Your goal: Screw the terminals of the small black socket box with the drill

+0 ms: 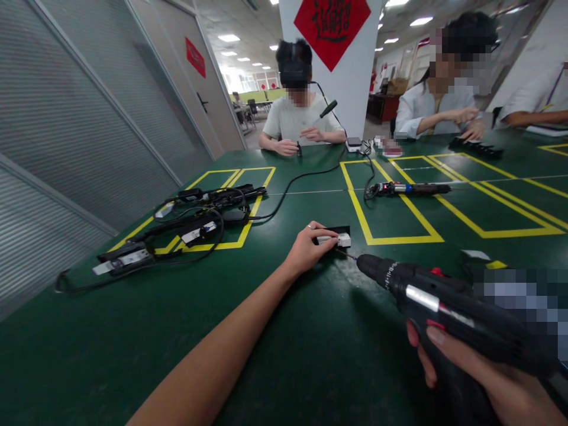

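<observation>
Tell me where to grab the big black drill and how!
Best by its handle, probably, coming from behind on the near right, where the right hand holds the drill. The handle hangs underneath, narrow enough to wrap a hand around, and the thin bit points the other way, forward and left.

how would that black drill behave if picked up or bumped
The drill is probably fairly heavy, judging by its bulky body. Its exposed bit looks thin, so a sideways bump might flex it or make it skid. Laid down, the rounded housing could rock.
</observation>
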